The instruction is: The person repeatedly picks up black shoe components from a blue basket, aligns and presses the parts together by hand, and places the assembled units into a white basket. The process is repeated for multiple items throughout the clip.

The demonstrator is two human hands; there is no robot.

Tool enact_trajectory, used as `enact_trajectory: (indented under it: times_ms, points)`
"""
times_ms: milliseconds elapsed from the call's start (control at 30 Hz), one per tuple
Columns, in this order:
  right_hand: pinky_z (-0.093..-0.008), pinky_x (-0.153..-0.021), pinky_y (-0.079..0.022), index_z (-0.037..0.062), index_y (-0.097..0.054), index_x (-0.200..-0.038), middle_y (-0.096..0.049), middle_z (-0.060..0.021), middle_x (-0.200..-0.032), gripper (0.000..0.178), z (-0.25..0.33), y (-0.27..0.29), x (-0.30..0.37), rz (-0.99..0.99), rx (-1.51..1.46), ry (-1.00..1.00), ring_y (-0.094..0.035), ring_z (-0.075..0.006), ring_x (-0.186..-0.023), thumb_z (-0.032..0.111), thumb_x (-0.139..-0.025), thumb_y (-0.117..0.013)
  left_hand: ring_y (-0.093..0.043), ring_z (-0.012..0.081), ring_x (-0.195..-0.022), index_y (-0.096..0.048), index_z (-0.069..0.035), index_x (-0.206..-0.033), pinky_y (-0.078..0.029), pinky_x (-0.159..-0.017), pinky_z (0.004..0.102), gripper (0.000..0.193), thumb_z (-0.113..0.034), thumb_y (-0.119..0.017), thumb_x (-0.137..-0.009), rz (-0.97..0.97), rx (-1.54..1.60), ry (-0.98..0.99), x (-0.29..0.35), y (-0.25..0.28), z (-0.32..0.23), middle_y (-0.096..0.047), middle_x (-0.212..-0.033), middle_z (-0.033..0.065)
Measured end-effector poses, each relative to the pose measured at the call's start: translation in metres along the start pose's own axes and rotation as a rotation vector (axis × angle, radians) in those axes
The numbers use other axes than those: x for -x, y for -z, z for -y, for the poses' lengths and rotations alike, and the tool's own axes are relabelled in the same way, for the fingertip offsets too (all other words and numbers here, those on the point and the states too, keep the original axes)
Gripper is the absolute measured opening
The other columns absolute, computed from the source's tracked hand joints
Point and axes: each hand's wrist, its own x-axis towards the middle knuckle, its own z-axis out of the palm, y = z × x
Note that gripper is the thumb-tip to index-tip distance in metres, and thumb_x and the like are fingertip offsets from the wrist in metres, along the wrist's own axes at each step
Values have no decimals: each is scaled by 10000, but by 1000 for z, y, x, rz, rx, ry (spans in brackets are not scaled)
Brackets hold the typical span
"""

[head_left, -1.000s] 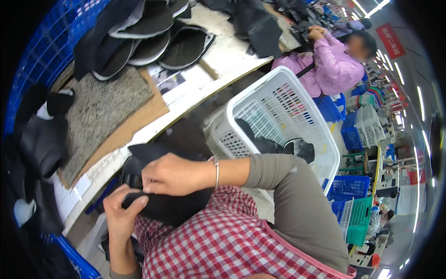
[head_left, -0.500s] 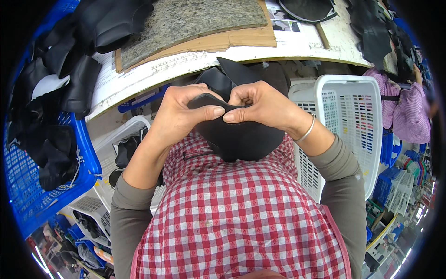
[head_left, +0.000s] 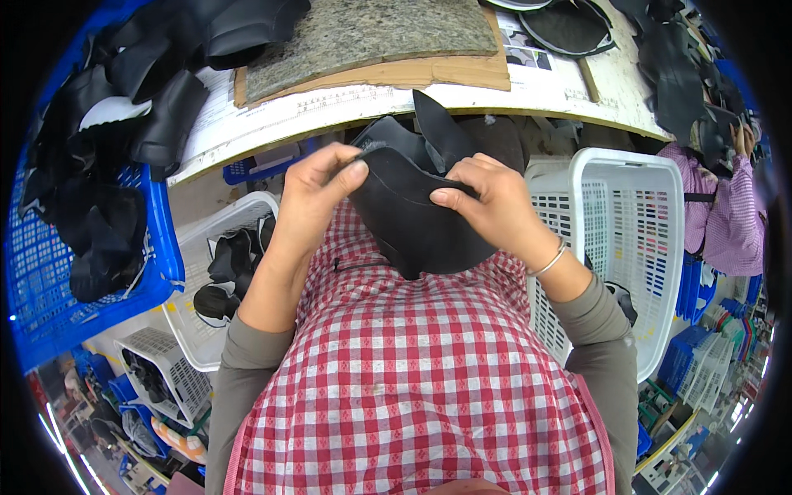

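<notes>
Between my hands, over my lap, is a black leather-like shoe upper [head_left: 417,214] with a thin seam line along its top edge. My left hand [head_left: 323,186] pinches its upper left corner between thumb and fingers. At the right part of the same edge, my right hand [head_left: 487,198] grips it, thumb on the near face and fingers behind. A pointed black flap stands up behind the edge, beyond my hands. The fingertips on the far side of the piece are partly hidden.
Ahead stands a white worktable with a stone slab [head_left: 379,41] on cardboard. Black pieces fill a blue basket [head_left: 169,239] at left. White baskets [head_left: 672,247] flank me, the left one [head_left: 198,330] holding black pieces. A person in a pink checked sleeve [head_left: 734,219] is at far right.
My hands have moved apart along the edge, from thumbs nearly touching to a wide gap. More of the piece's near face and seam now shows. The view has shifted slightly.
</notes>
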Motion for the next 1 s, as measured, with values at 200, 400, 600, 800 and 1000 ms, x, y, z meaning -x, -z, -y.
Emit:
enact_trajectory:
  times_ms: [200, 400, 600, 800, 1000]
  points:
    - [-304, -773, -570, 55, -754, -1100, -762, -58, -981, 180, 39, 69, -7, -290, -271, 140, -716, -198, -930, 181, -973, -731, -596, 122, -838, -638, -45, -974, -517, -813, 299, 296, -302, -552, -1093, 185, 433, -400, -52, 56, -70, -604, -863, -26]
    - [-317, -938, -585, 71, -530, -1505, -591, -123, -1413, 675, 4, 40, -50, -43, -546, -242, -673, -145, -1085, 155, -901, -820, -620, 168, -1018, -614, -16, -1163, -505, -935, 327, 347, -348, -578, -1072, 214, 209, -91, -52, 35, -13, -630, -1087, 51]
    - [-249, -802, -549, 71, -622, -1233, -671, 31, -1016, 516, -36, -7, -42, 288, -1046, -29, -621, -71, -929, 136, -811, -912, -643, 214, -1198, -590, 14, -1353, -494, -1057, 354, 507, -394, -604, -1052, 221, 166, 59, -52, 50, 32, -656, -1310, 128]
    - [-212, -764, -592, 36, -573, -1299, -710, -14, -1018, 595, -65, 57, -34, 367, -943, -270, -700, -85, -919, 48, -798, -895, -582, 291, -1328, -585, 3, -1379, -430, -1144, 447, 542, -348, -688, -978, 82, -52, -275, -12, 79, -71, -594, -1442, 161]
    - [-218, -745, -594, 43, -544, -1352, -709, -13, -970, 682, -22, 66, -43, 480, -615, -131, -702, -75, -900, 90, -781, -913, -637, 350, -1159, -669, -17, -1182, -513, -998, 443, 446, -112, -843, -782, 390, -705, -565, -34, -8, -87, -677, -1135, 132]
